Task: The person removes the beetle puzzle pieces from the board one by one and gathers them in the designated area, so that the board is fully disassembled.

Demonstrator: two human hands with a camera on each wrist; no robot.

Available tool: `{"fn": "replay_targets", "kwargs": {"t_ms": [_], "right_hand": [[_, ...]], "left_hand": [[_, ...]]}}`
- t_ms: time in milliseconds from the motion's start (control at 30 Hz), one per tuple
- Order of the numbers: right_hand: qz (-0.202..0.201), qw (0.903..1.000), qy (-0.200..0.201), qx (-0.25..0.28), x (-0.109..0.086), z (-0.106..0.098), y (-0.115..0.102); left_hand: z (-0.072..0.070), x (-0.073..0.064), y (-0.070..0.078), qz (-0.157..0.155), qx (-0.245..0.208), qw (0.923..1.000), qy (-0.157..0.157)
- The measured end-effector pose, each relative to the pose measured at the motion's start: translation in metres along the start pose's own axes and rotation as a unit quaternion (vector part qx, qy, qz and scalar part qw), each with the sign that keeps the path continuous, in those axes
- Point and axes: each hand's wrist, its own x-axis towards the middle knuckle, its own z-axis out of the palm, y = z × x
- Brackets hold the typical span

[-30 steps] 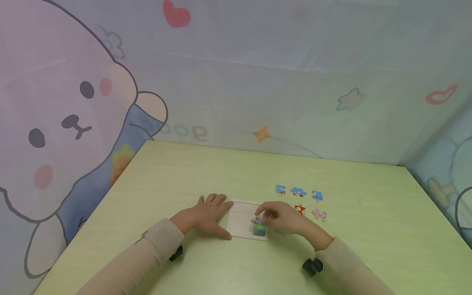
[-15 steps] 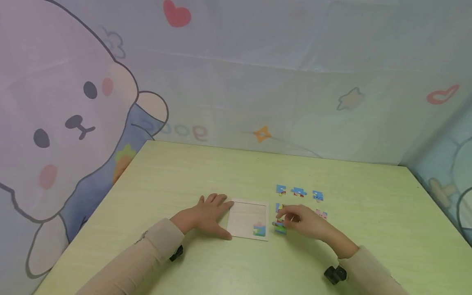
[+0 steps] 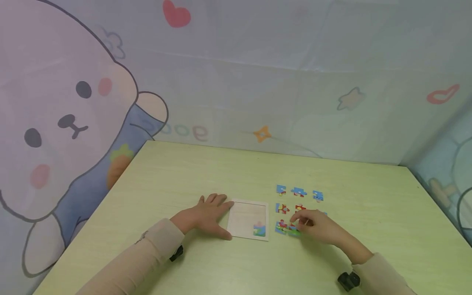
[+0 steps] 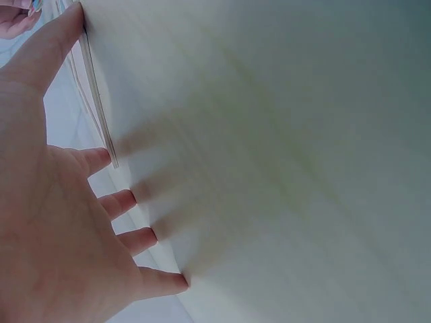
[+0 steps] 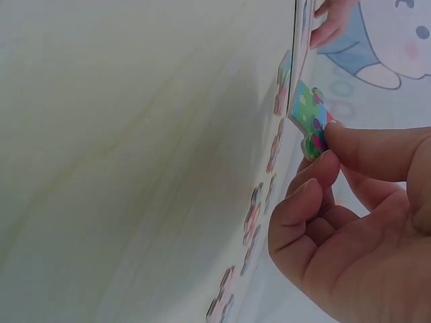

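Observation:
In the head view, my right hand (image 3: 318, 227) pinches a green jigsaw piece (image 5: 311, 118) with red and blue bits between thumb and forefinger. The right wrist view has this piece lifted and tilted at the fingertips. Just left of it lies another jigsaw piece (image 3: 282, 225) on the table. My left hand (image 3: 204, 217) lies with spread fingers at the left edge of a pale square puzzle tray (image 3: 248, 237); thumb and forefinger touch its rim. A blue and green corner piece (image 3: 259, 231) sits in the tray's near right corner.
Right of the tray, several loose jigsaw pieces lie in rows, among them a blue one (image 3: 298, 191) at the back and a red one (image 3: 300, 207) partly behind my right hand. A printed cloth (image 3: 236, 82) hangs behind the table (image 3: 177, 164).
My right hand has moved right with the green jigsaw piece, from over the tray's near right corner to over the near row of loose pieces. The left hand has kept its place.

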Motion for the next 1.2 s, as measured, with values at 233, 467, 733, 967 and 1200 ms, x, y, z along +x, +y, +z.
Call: {"fn": "replay_targets", "kwargs": {"t_ms": [233,467,733,967,1200], "right_hand": [[0.011,0.9999,0.004,-0.004,-0.005,-0.004,0.01],[0.011,0.9999,-0.004,0.001,-0.008,-0.007,0.016],[0.014,0.9999,-0.003,0.001,-0.007,-0.006,0.02],[0.011,0.9998,0.0,-0.018,-0.007,-0.006,0.023],[0.015,0.9998,-0.007,-0.008,-0.008,-0.006,0.024]], "left_hand": [[0.0,0.0,0.0,-0.006,0.0,1.0,-0.003],[-0.002,-0.001,0.002,-0.011,-0.003,0.9999,-0.002],[-0.002,0.0,0.002,-0.009,-0.003,1.0,-0.001],[-0.001,0.0,0.0,-0.007,-0.001,1.0,-0.006],[0.0,0.001,-0.001,-0.006,-0.004,0.9999,-0.008]]}}
